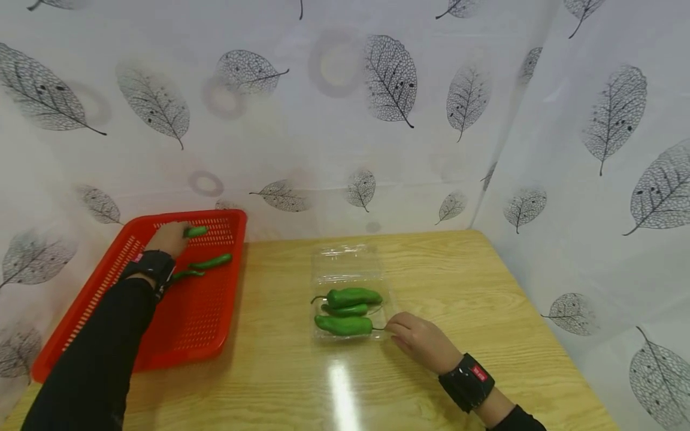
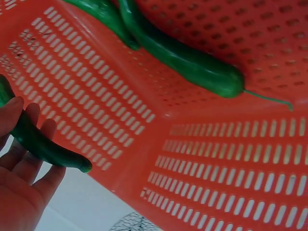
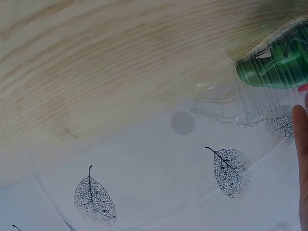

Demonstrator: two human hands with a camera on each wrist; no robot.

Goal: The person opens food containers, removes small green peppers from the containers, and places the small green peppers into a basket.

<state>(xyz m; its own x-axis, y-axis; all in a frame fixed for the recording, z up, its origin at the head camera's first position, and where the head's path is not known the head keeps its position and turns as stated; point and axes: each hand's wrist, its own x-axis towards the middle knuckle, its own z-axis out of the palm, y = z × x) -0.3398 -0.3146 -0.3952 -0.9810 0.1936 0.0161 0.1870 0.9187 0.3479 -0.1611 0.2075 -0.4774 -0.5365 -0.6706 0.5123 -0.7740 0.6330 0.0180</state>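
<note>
A green pepper is held between the thumb and fingers of my left hand. In the head view this left hand is over the far part of the red basket. More green peppers lie on the basket floor; a large one shows up close in the left wrist view. My right hand is at the near right corner of a clear plastic box, its fingertips by a pepper stem. One finger looks straight in the right wrist view. Three green peppers lie side by side in the box.
The box lid stands open toward the back of the wooden table. A pale curtain with leaf prints hangs behind the table and along its right side. The slotted basket wall rises beside the left hand.
</note>
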